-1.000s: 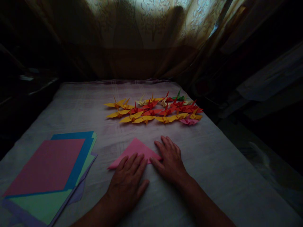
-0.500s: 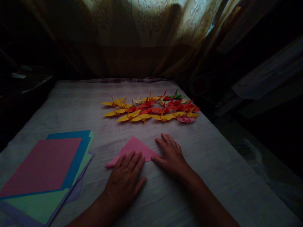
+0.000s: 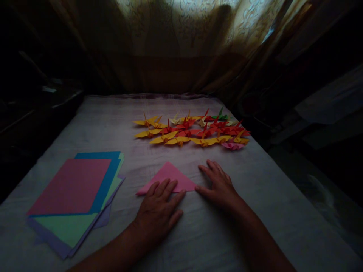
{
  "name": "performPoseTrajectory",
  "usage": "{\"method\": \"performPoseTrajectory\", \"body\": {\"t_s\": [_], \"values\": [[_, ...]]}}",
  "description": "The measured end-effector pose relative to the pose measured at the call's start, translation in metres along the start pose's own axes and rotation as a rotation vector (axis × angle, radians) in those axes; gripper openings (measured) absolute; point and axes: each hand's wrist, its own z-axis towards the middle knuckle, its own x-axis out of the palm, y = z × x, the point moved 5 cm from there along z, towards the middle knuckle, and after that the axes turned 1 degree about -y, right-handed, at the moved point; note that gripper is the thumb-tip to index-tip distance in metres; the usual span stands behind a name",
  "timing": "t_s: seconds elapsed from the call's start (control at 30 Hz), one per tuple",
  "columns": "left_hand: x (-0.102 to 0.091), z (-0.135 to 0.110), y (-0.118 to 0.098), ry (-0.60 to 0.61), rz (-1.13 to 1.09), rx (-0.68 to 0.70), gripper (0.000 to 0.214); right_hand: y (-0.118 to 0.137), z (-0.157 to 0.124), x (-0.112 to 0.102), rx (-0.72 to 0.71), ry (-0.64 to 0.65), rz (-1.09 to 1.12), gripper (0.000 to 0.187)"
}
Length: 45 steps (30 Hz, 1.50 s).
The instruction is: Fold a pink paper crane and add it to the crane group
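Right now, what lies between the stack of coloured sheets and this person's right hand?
The head view shows a folded pink paper between the stack and the right hand, with the left hand lying partly over it.

From my remote post I see a dim room, apparently a home: a patterned curtain (image 3: 161, 41) hangs backlit at the far side, beyond a checked cloth (image 3: 113, 121).

The left forearm (image 3: 113, 243) and right forearm (image 3: 262, 232) reach inward from below. The left hand (image 3: 157, 207) lies palm down, fingers (image 3: 162, 187) extended forward, thumb (image 3: 176, 218) pointing rightward. The right hand (image 3: 219, 185) angles inward, palm down, thumb apart from its gently bent fingers.
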Motion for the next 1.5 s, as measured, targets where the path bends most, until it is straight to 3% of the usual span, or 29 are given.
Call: {"method": "performPoseTrajectory", "body": {"t_s": [0.3,0.53,0.93,1.13,1.27,1.5], "values": [[-0.003,-0.007,0.002,0.089,-0.076,-0.030,0.052,-0.007,0.003,0.006,-0.041,-0.047,-0.052,0.066],[-0.013,-0.026,0.014,0.143,-0.044,-0.043,0.055,-0.012,0.006,0.010,-0.061,-0.085,-0.042,0.064],[-0.030,-0.081,0.052,-0.037,0.155,-0.017,0.055,-0.011,0.006,0.009,-0.034,-0.056,-0.040,0.066],[-0.038,-0.096,0.064,-0.068,0.134,-0.035,0.053,-0.011,0.007,0.008,-0.058,-0.081,-0.046,0.066],[-0.049,-0.087,0.068,-0.103,0.112,-0.061,0.037,-0.010,0.008,0.008,-0.055,-0.071,-0.039,0.065],[-0.051,-0.035,0.070,-0.066,-0.019,-0.216,0.023,-0.007,0.007,0.006,-0.070,-0.075,-0.028,0.062]]}}
